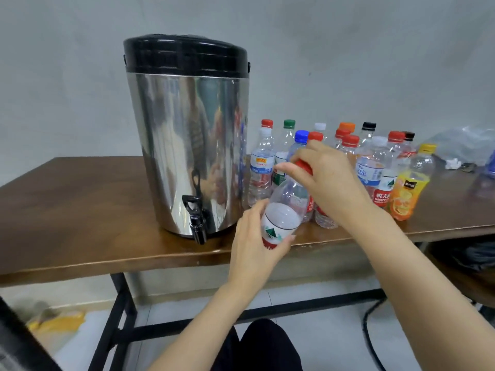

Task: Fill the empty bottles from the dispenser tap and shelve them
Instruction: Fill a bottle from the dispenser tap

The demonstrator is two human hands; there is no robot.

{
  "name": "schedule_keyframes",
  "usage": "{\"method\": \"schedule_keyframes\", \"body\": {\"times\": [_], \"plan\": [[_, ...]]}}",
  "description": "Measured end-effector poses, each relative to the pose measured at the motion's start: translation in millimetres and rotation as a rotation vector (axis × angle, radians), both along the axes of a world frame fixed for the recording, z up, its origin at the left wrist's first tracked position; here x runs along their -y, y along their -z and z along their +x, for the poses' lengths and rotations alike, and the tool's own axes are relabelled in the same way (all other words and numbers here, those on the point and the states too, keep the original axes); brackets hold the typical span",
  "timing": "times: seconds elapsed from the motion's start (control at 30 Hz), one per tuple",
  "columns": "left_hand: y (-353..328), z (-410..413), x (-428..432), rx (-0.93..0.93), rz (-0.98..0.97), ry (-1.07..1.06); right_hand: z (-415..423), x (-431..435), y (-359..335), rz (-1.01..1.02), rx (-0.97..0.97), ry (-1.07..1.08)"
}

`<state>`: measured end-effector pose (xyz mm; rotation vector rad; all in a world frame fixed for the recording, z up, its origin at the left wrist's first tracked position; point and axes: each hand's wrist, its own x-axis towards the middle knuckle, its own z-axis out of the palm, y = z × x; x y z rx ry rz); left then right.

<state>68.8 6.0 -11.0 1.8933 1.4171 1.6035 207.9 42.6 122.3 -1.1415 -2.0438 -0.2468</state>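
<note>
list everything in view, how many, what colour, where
cylindrical steel dispenser: one, silver with black lid, table's left
tap: one, black, dispenser's lower front
wooden table: one, brown top, black metal frame
standing clear plastic bottles: about fourteen, mixed cap colours, right of dispenser
held clear plastic bottle: one, red cap, tilted before the group
crumpled plastic bag: one, clear, table's far right
black cable: one, floor at right
left hand: one, grips held bottle's body
right hand: one, grips its red cap

White characters "农夫" stand on the red-labelled bottle on the table. The blue-labelled bottle just beside it shows "水". Other labels are too blurred to read.
</note>
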Motion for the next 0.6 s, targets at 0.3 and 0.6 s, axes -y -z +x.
{"method": "schedule_keyframes", "body": {"times": [0.3,0.6], "plan": [[23.0,-26.4,27.8,0.026,-0.106,-0.026,-0.1,7.1,26.0,-0.292,-0.152,-0.242],[58.8,-41.4,50.1,0.117,-0.278,-0.043,-12.1,-0.9,54.1,-0.629,-0.149,-0.535]]}}
